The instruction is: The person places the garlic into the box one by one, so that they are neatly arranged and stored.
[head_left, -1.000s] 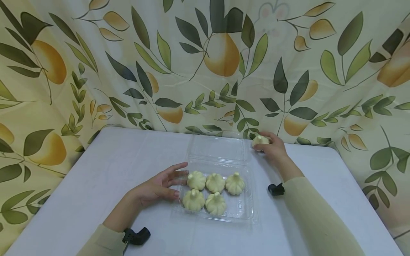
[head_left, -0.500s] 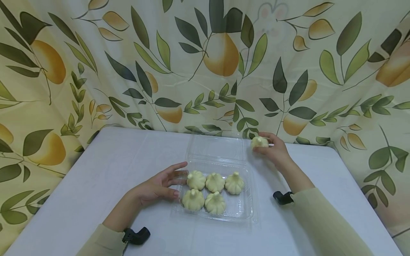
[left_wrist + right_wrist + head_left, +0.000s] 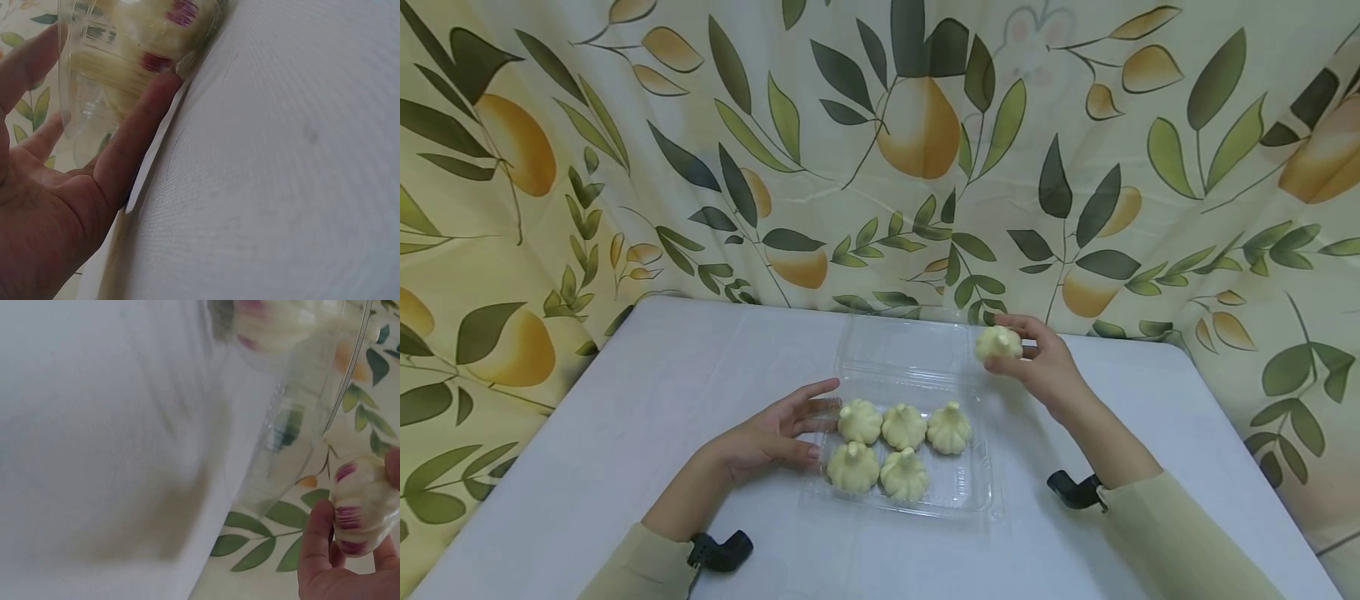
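Observation:
A clear plastic clamshell box [image 3: 977, 500] lies with its lid [image 3: 910, 346] folded back on the white table. Several cream garlic bulbs [image 3: 905, 428] sit inside, three in the far row and two in the near row, with the near right spot bare. My right hand [image 3: 1037, 362] pinches another garlic bulb [image 3: 998, 343] beside the lid's right edge; purple streaks mark this bulb [image 3: 359, 506] in the right wrist view. At the box's left side my left hand [image 3: 775, 433] rests with fingers spread, thumb and fingertips against the wall [image 3: 94, 75] in the left wrist view.
The white tablecloth [image 3: 700, 358] runs back to a curtain [image 3: 865, 208] printed with leaves and fruit, right behind the table's far edge. Black wrist cameras [image 3: 721, 552] are strapped at both cuffs.
My right hand has moved slightly left and nearer with the garlic bulb, from the table's far edge toward the lid. My left hand and the box stay in place.

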